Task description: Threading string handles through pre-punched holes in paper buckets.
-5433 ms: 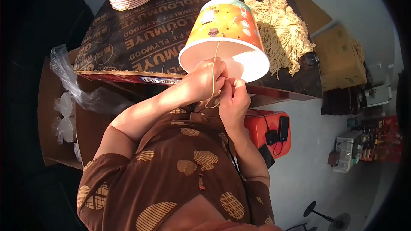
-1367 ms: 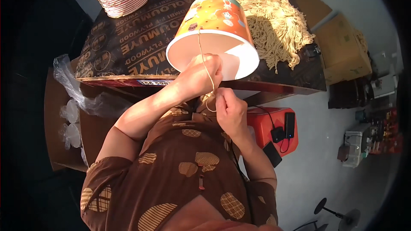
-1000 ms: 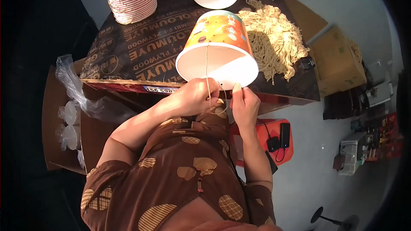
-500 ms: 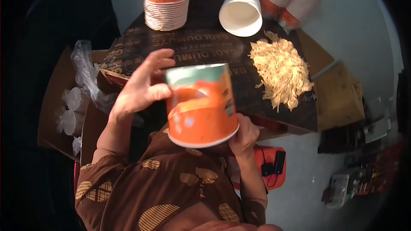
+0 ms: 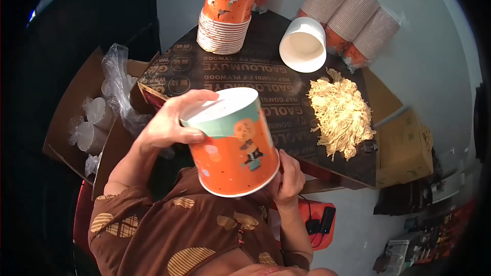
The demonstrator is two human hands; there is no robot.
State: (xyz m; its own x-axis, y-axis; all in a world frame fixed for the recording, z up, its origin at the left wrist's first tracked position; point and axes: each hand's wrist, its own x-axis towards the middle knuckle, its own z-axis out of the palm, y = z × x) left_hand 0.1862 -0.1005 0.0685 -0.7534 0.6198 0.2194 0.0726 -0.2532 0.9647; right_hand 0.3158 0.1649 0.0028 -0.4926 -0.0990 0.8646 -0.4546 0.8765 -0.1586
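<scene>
Orange-and-green printed paper tub point(image 5: 232, 151): inverted, tilted, before the brown-shirted torso point(image 5: 199, 230); white base up, rolled rim down. Left hand point(image 5: 174, 122): thumb and fingers clamped across base edge. Right hand point(image 5: 288, 181): fingers closed on rim. Beyond: dark printed plywood tabletop point(image 5: 261, 74); shaggy pale-yellow yarn heap point(image 5: 341, 115); ribbed stack of nested orange tubs point(image 5: 225, 15).

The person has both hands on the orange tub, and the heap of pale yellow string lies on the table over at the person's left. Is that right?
Not quite: the heap of pale yellow string lies on the table at the person's right, as the head view shows. The left hand and right hand are indeed both on the orange tub.
</scene>
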